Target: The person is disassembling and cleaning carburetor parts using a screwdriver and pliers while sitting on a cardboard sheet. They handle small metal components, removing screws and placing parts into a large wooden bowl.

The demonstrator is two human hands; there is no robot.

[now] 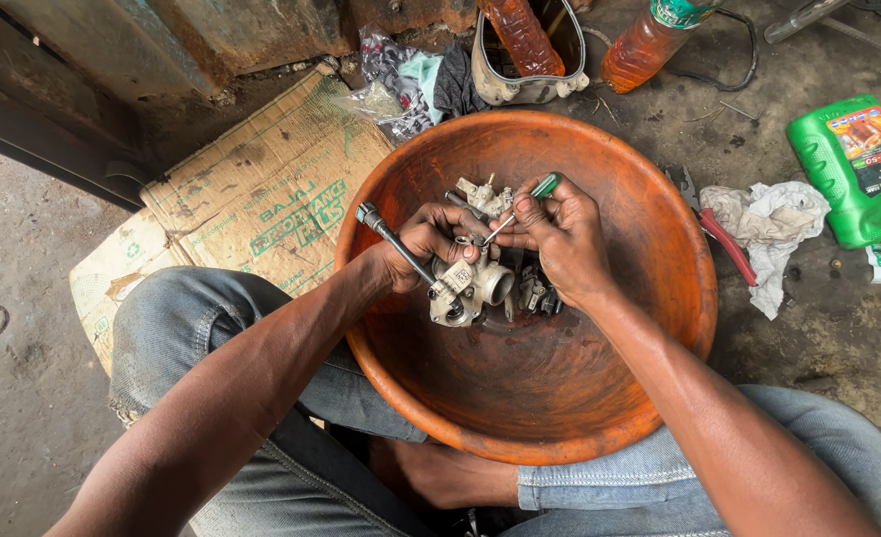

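Observation:
My left hand [431, 244] grips a grey metal carburetor body [470, 286] over a wide orange bowl [649, 298]. A black cable [391, 239] sticks out from the part past my left wrist. My right hand [560, 239] holds a small screwdriver with a green handle [545, 185], its tip pointing down at the top of the carburetor. Several small metal parts [485, 196] lie in the bowl behind and under my hands.
The bowl sits between my knees on a dirty concrete floor. Flattened cardboard [262, 199] lies to the left. A green oil jug [853, 169], a rag [769, 229] and red-handled pliers [724, 239] are at the right. Two bottles of orange liquid [649, 45] stand behind.

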